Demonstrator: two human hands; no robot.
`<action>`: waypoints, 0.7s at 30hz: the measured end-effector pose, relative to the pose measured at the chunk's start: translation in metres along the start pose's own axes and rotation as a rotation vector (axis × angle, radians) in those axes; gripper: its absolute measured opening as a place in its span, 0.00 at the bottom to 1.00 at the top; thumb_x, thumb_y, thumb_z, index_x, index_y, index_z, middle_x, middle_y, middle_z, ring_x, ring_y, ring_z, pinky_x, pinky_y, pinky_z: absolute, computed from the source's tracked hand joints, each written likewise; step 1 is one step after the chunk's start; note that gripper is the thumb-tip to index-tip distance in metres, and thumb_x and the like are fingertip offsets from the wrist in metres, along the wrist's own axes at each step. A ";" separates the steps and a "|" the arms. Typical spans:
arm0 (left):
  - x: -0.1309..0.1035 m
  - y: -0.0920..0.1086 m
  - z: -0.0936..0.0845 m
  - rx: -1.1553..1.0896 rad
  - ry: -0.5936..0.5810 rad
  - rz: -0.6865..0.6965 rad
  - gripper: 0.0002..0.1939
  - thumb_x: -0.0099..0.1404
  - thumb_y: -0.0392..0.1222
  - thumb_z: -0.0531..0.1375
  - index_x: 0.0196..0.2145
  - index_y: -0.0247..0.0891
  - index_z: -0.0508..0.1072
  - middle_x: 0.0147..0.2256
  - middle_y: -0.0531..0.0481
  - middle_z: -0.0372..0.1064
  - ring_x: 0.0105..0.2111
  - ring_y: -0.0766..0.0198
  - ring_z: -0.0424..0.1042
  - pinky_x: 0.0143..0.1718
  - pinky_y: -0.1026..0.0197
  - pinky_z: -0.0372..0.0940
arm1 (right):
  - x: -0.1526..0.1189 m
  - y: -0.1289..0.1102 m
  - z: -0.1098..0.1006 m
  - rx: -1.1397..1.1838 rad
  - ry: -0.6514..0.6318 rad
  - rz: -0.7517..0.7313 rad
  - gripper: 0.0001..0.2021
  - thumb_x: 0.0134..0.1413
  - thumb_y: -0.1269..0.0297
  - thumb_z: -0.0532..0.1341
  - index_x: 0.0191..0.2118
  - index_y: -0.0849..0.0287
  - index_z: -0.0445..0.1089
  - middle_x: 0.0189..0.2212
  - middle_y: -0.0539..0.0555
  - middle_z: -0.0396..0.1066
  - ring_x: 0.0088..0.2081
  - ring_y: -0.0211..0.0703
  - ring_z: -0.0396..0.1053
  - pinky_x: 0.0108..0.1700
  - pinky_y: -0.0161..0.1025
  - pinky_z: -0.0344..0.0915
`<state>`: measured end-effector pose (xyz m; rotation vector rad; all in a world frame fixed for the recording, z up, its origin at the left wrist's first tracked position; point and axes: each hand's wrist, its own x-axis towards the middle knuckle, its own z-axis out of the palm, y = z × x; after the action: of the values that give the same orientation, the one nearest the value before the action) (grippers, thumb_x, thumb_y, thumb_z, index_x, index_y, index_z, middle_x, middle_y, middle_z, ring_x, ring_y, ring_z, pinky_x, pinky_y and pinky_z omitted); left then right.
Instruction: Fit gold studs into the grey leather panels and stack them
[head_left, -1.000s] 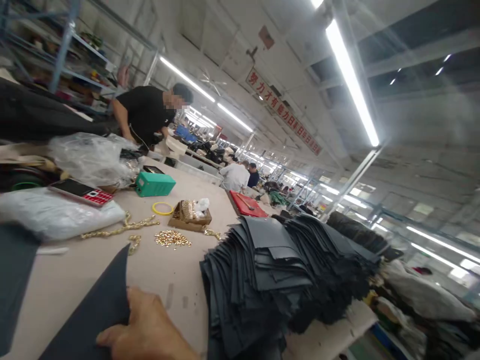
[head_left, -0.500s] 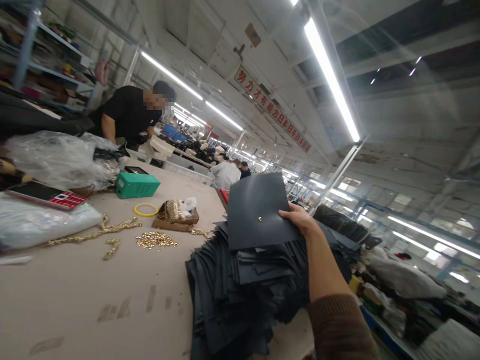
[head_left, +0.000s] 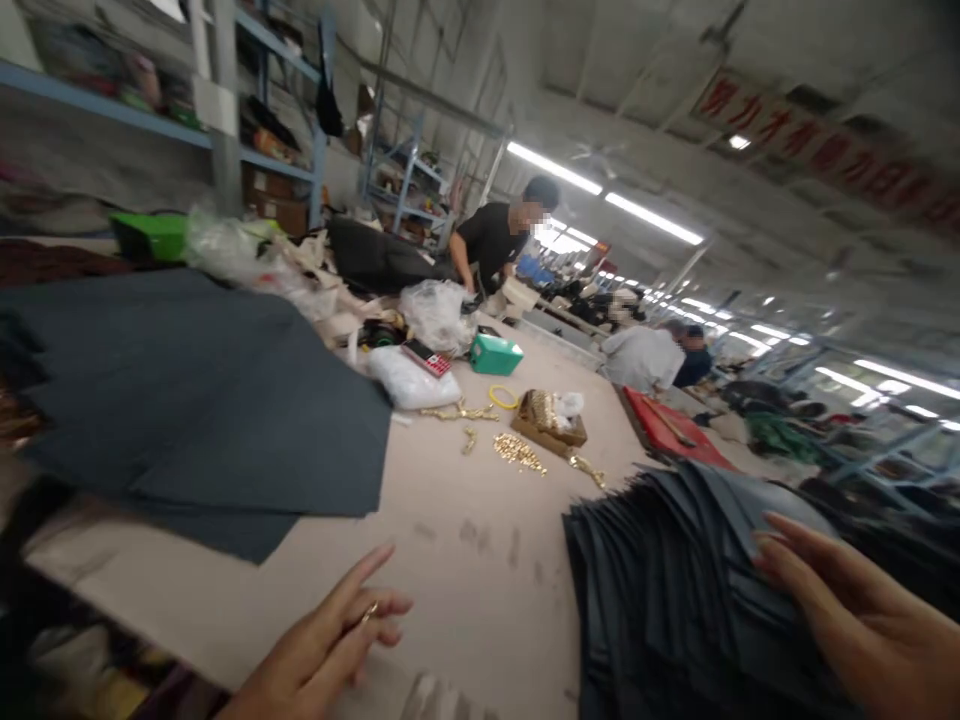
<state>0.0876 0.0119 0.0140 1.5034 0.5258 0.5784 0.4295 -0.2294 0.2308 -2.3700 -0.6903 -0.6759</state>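
My left hand is over the near part of the table, fingers apart and nothing in its grasp. Something small and gold, apparently a ring, shows on one finger. At the right, my right hand has its fingers stretched out at the top of a thick fanned stack of dark sheets; whether the fingertips press on it I cannot tell. More large dark sheets lie in a pile on the left. Between the two piles is a scatter of small gold studs.
Beyond the studs stand an open cardboard box of gold pieces, a yellow ring, a green box and a calculator on a white bag. A red board lies behind the stack. A co-worker leans over the table's far end.
My right hand has let go of the dark sheet with the gold stud and come down to the stack. The view has swung left, and my left hand has come into it.
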 end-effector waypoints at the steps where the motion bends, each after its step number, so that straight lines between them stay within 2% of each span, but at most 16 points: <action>1: -0.001 0.009 0.001 -0.030 -0.023 -0.019 0.30 0.72 0.56 0.45 0.66 0.43 0.45 0.51 0.42 0.71 0.45 0.59 0.73 0.41 0.60 0.69 | -0.025 -0.023 0.019 0.112 -0.118 -0.072 0.26 0.40 0.37 0.64 0.45 0.42 0.77 0.40 0.56 0.78 0.38 0.56 0.76 0.42 0.52 0.71; 4: 0.000 0.028 0.001 -0.105 -0.072 -0.009 0.31 0.72 0.46 0.48 0.67 0.40 0.42 0.52 0.42 0.69 0.47 0.62 0.71 0.45 0.60 0.67 | -0.097 -0.088 0.077 0.421 -0.505 -0.298 0.16 0.50 0.48 0.64 0.43 0.48 0.78 0.38 0.53 0.79 0.39 0.50 0.77 0.40 0.42 0.74; 6: -0.001 0.033 -0.001 -0.089 -0.071 0.023 0.31 0.71 0.42 0.48 0.68 0.39 0.41 0.53 0.42 0.69 0.49 0.63 0.70 0.49 0.59 0.65 | -0.134 -0.123 0.110 0.564 -0.686 -0.390 0.11 0.56 0.57 0.63 0.44 0.51 0.77 0.36 0.52 0.79 0.35 0.44 0.76 0.37 0.36 0.73; 8: -0.004 0.032 -0.006 -0.042 -0.050 0.049 0.31 0.71 0.40 0.48 0.68 0.39 0.41 0.55 0.43 0.68 0.51 0.63 0.69 0.53 0.58 0.63 | -0.160 -0.151 0.133 0.684 -0.796 -0.457 0.10 0.59 0.63 0.61 0.45 0.51 0.76 0.35 0.50 0.78 0.34 0.40 0.75 0.36 0.33 0.72; 12: -0.007 0.026 -0.015 -0.015 -0.020 0.068 0.32 0.71 0.39 0.47 0.69 0.37 0.40 0.57 0.44 0.66 0.55 0.64 0.66 0.60 0.57 0.57 | -0.181 -0.184 0.156 0.813 -0.857 -0.628 0.13 0.63 0.71 0.56 0.48 0.51 0.72 0.37 0.51 0.76 0.37 0.38 0.73 0.40 0.33 0.70; 17: -0.010 0.023 -0.028 -0.018 0.002 0.039 0.32 0.71 0.38 0.48 0.69 0.34 0.42 0.59 0.44 0.64 0.60 0.61 0.61 0.64 0.56 0.53 | -0.184 -0.197 0.170 0.841 -0.945 -0.828 0.16 0.64 0.75 0.54 0.52 0.54 0.69 0.42 0.54 0.73 0.42 0.37 0.72 0.44 0.33 0.69; 21: -0.014 0.019 -0.037 -0.070 -0.021 0.058 0.32 0.70 0.38 0.49 0.69 0.36 0.43 0.58 0.46 0.66 0.60 0.60 0.61 0.65 0.54 0.52 | -0.184 -0.205 0.180 0.847 -0.969 -0.878 0.12 0.64 0.75 0.55 0.45 0.55 0.72 0.36 0.53 0.73 0.37 0.36 0.72 0.39 0.31 0.68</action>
<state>0.0524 0.0310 0.0323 1.4600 0.4432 0.6195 0.2245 -0.0280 0.0712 -1.3860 -1.9800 0.5037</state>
